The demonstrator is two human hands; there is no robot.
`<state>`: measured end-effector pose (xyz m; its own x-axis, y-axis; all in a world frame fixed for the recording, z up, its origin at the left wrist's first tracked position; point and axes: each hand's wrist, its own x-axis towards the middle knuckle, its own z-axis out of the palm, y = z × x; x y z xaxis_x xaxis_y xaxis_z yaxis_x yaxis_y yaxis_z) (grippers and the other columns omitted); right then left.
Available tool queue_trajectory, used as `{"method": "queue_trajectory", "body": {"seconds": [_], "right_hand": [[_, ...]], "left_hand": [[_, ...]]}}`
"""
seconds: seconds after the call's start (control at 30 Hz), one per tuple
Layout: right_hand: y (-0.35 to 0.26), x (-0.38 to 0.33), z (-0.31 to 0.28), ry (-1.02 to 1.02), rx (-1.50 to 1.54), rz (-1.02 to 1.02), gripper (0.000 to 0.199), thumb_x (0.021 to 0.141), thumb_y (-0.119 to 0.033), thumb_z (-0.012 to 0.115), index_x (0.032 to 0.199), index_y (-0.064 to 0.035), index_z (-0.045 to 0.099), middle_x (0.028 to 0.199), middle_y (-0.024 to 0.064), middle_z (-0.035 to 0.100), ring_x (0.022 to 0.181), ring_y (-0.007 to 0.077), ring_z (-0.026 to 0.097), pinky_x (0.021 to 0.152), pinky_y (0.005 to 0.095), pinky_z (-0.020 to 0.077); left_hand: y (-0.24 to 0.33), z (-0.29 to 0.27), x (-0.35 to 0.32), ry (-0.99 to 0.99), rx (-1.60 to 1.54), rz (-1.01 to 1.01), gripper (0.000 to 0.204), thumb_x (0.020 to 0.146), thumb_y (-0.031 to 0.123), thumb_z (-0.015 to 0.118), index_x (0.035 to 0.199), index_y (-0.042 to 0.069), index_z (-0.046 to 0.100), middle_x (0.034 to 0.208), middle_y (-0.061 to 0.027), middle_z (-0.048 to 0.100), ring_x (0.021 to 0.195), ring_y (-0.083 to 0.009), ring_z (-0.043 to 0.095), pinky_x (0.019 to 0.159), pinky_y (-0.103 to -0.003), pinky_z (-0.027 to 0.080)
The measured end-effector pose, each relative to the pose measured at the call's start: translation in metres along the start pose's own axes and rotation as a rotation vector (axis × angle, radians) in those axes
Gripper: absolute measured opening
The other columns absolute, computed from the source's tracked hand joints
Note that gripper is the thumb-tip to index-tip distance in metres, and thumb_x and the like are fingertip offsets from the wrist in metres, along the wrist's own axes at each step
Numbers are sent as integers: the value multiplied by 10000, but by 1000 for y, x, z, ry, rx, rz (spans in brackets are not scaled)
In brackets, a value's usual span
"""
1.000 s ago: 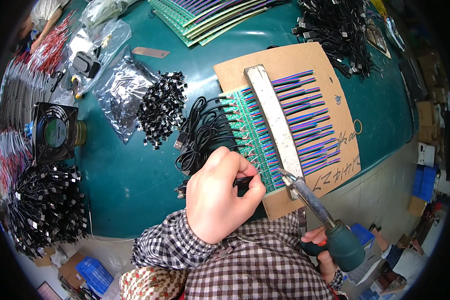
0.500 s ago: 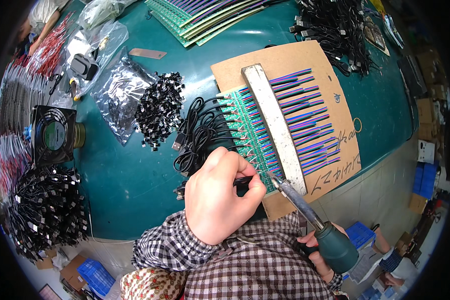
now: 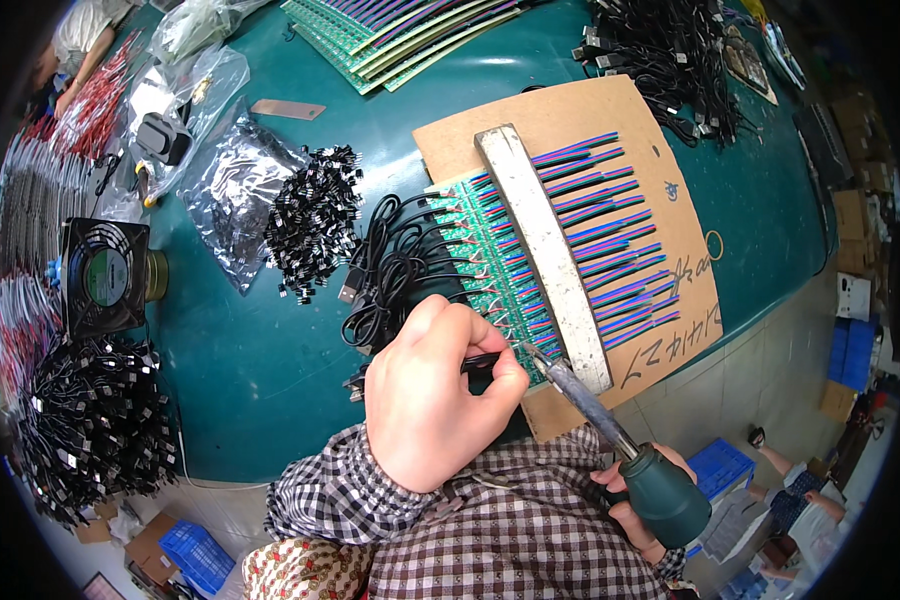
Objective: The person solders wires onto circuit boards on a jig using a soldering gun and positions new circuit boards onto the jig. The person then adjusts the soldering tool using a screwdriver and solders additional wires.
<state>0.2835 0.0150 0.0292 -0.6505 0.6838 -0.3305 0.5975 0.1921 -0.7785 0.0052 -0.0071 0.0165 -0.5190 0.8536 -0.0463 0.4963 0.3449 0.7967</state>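
Observation:
My left hand is closed in a pinch on a black cable, its thin end against the near end of a green circuit board panel. My right hand grips the dark green handle of a soldering iron. The iron's tip meets the board right beside my left fingertips. Black USB cables are joined along the board's left edge; red, blue and black wires run out rightward. A worn metal bar lies across these wires, all on a cardboard sheet.
At the left stand a small black fan and a bundle of black cables. A pile of small black connectors lies beside a clear plastic bag. Stacked boards and more cables lie at the back.
The soldering iron's tip has shifted slightly left along the board, toward my left fingertips. My left hand keeps its pinch on the cable. The whole view has drifted slightly.

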Motion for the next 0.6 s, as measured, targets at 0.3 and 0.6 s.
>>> {"method": "queue_trajectory", "body": {"seconds": [0.3, 0.6], "right_hand": [[-1, 0, 2, 16, 83, 50, 409, 724, -397, 786, 964, -86, 675, 1016, 101, 614, 837, 279, 633, 760, 396, 525], [-5, 1, 4, 91, 213, 46, 410, 720, -400, 788, 977, -99, 678, 986, 76, 620, 796, 263, 635, 749, 385, 522]], "left_hand": [[-1, 2, 0, 17, -18, 7, 118, 656, 0, 691, 712, 26, 590, 679, -33, 531, 578, -113, 540, 463, -226, 423], [0, 2, 0, 23, -28, 17, 120, 660, -3, 686, 707, 28, 579, 675, -34, 529, 583, -117, 536, 470, -229, 420]]}}
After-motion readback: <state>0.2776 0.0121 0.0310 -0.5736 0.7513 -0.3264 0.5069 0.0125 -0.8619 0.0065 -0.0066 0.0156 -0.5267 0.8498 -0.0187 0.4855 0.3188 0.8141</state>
